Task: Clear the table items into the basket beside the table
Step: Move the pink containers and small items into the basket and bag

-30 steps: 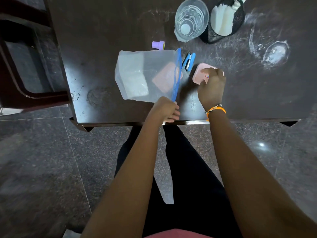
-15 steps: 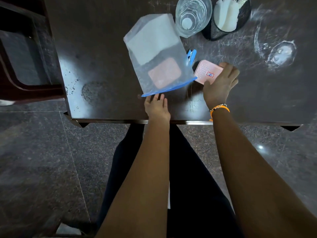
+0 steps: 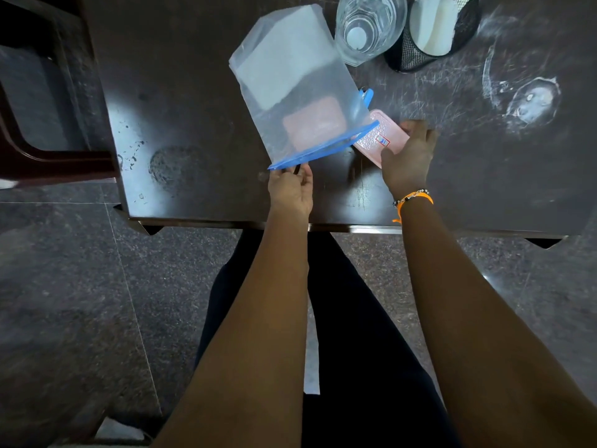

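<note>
A translucent pouch with a blue zip edge [image 3: 290, 85] lies tilted on the dark table [image 3: 193, 92]; a pink item and a white one show through it. My left hand [image 3: 290, 189] pinches the blue edge at its near corner. My right hand [image 3: 407, 156] grips a flat pink case with a small label [image 3: 376, 137], whose left end sits at the pouch's mouth. A blue stapler [image 3: 366, 95] peeks out behind the pouch.
A clear glass [image 3: 370, 27] and a black mesh cup holding white pieces [image 3: 433, 30] stand at the back. White scuff marks cover the table's right side. A dark chair [image 3: 38, 118] stands at the left. No basket is in view.
The pouch has swung round from lying sideways to pointing its blue mouth toward me. My right hand has turned the pink case and brought its end to the pouch's mouth.
</note>
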`<state>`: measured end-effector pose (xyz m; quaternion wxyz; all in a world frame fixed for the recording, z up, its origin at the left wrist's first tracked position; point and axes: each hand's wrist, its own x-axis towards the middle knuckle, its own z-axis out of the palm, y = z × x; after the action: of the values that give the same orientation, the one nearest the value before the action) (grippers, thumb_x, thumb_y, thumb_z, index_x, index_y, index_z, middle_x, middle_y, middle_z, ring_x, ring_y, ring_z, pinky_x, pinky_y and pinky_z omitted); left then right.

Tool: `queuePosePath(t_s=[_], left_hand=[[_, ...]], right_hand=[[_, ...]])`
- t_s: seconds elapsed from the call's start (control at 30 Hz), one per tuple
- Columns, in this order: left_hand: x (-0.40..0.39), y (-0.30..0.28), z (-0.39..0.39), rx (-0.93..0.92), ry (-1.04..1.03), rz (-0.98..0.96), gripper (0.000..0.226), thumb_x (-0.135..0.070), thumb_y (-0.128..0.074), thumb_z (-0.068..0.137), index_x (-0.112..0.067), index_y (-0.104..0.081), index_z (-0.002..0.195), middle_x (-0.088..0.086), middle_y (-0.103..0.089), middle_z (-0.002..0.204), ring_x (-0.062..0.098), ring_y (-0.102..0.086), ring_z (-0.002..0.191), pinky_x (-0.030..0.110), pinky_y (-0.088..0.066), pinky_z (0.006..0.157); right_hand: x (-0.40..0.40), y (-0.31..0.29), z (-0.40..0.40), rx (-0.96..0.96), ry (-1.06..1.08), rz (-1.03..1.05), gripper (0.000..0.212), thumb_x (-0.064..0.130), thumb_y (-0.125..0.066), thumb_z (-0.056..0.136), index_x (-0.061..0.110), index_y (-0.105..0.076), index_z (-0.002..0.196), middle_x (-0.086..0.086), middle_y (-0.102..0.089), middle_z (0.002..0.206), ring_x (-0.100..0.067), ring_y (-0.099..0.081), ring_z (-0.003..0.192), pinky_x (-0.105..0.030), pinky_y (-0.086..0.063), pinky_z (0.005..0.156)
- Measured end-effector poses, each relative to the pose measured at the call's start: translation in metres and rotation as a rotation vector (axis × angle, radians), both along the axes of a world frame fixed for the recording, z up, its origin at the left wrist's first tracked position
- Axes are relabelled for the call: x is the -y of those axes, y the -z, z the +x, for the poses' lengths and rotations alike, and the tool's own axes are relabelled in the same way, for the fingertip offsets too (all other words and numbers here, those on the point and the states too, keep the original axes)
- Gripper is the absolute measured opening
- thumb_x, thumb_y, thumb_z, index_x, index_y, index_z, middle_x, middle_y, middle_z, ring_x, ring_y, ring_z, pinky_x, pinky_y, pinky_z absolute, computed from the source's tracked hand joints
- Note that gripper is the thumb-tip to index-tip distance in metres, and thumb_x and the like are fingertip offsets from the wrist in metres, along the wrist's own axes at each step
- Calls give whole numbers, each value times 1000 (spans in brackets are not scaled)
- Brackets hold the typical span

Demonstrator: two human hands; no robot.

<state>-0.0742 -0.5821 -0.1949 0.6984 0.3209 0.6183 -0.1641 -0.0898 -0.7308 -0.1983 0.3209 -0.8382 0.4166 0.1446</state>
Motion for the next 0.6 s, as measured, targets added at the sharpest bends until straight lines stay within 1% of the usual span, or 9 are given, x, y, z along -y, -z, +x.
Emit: queuePosePath(t_s=[0.07, 0.1, 0.17, 0.27, 0.33, 0.4, 0.5, 0.57, 0.6], left_hand=[[-1, 0, -1, -2, 24, -17, 31, 12, -38, 94, -7, -57, 110, 18, -61, 111, 9, -53, 71, 16, -46, 62], [-1, -1, -1, -8, 40, -32, 23, 7, -43, 95, -10, -57, 97, 11, -61, 95, 9, -53, 70, 18, -47, 64], [-1, 0, 1, -18, 71, -57, 20, 1, -50, 94, -15, -53, 82, 3, -56, 82, 9, -53, 73, 21, -47, 67], [3, 3, 7, -33, 155, -36, 18, -2, -52, 93, -15, -51, 80, 1, -54, 81, 9, -53, 75, 22, -48, 68], [5, 6, 13, -60, 194, 4, 8, -4, -55, 93, -12, -54, 89, 2, -55, 81, 9, -54, 76, 23, -49, 68], [5, 7, 18, -68, 220, 25, 5, -7, -58, 92, -9, -56, 96, 3, -56, 85, 13, -56, 86, 24, -51, 71], [2, 5, 18, -60, 264, 13, 10, -7, -60, 90, -9, -55, 82, 8, -59, 102, 20, -56, 109, 30, -52, 87], [-3, 1, 12, -56, 258, 0, 10, -5, -62, 89, -7, -55, 82, 16, -60, 118, 25, -55, 116, 35, -49, 96], [-7, -1, 8, -53, 243, -5, 7, -4, -62, 88, -6, -55, 85, 17, -60, 122, 27, -56, 117, 36, -48, 98]], right_hand=[[-2, 1, -2, -1, 6, 7, 46, -7, -57, 78, 2, -48, 122, -19, -42, 132, -32, -49, 118, -26, -36, 96], [-3, 1, -3, -4, 3, 11, 46, -6, -57, 78, 2, -48, 122, -18, -41, 132, -32, -50, 117, -26, -35, 96], [-4, 3, -7, -9, -14, 16, 45, -6, -57, 78, 2, -49, 122, -19, -41, 132, -32, -50, 116, -27, -35, 97], [-5, 5, -10, -4, -23, 9, 45, -6, -58, 78, 1, -50, 121, -20, -42, 131, -32, -50, 116, -24, -32, 95], [-5, 7, -11, 4, -27, 3, 44, -6, -58, 77, 1, -51, 120, -21, -43, 130, -32, -50, 115, -22, -31, 91], [-5, 8, -13, 3, -22, 0, 42, -4, -59, 77, 1, -52, 119, -22, -45, 128, -32, -49, 114, -22, -31, 89], [-5, 8, -17, -5, 32, 29, 33, -2, -56, 79, 0, -58, 112, -21, -55, 121, -31, -55, 107, -22, -37, 85], [-5, 6, -19, -14, 87, 82, 26, 1, -56, 82, 0, -62, 107, -20, -64, 112, -27, -61, 93, -24, -45, 82], [-5, 4, -22, -20, 101, 111, 23, 1, -57, 83, -1, -62, 105, -21, -66, 107, -26, -61, 87, -30, -51, 84]])
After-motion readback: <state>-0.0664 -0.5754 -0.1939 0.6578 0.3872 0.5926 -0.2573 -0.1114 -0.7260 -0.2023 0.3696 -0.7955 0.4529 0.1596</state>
